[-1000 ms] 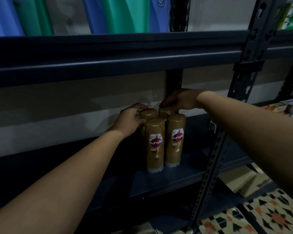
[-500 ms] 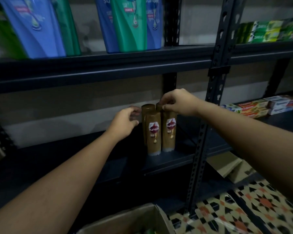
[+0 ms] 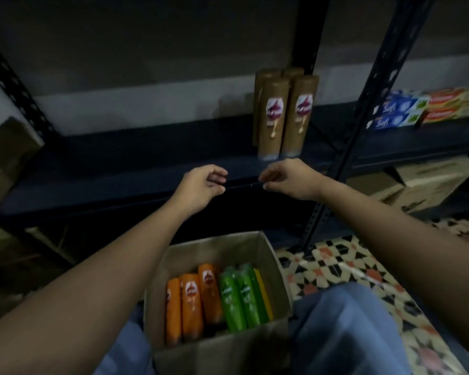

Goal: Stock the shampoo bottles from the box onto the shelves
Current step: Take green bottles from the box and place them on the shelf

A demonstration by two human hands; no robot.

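Observation:
Several gold-brown shampoo bottles [image 3: 284, 115] stand upright in a tight cluster on the dark shelf [image 3: 136, 155], by the right upright post. My left hand [image 3: 201, 185] and my right hand [image 3: 287, 178] hover empty in front of the shelf's front edge, below the bottles, fingers loosely curled. Between my knees stands an open cardboard box [image 3: 271, 255] holding orange bottles [image 3: 191, 301] on the left and green bottles [image 3: 240, 296] on the right, with a yellow one at the far right.
A perforated steel post [image 3: 347, 147] stands right of the bottles. Toothpaste cartons [image 3: 428, 108] lie on the neighbouring shelf to the right. Cardboard boxes [image 3: 423, 182] sit beneath it, and another box [image 3: 6, 152] sits at the far left. The floor [image 3: 344, 266] is patterned tile.
Both hands have let go of the gold bottles and drawn back down to the shelf's front edge. The view has tipped downward, bringing the box of bottles into sight.

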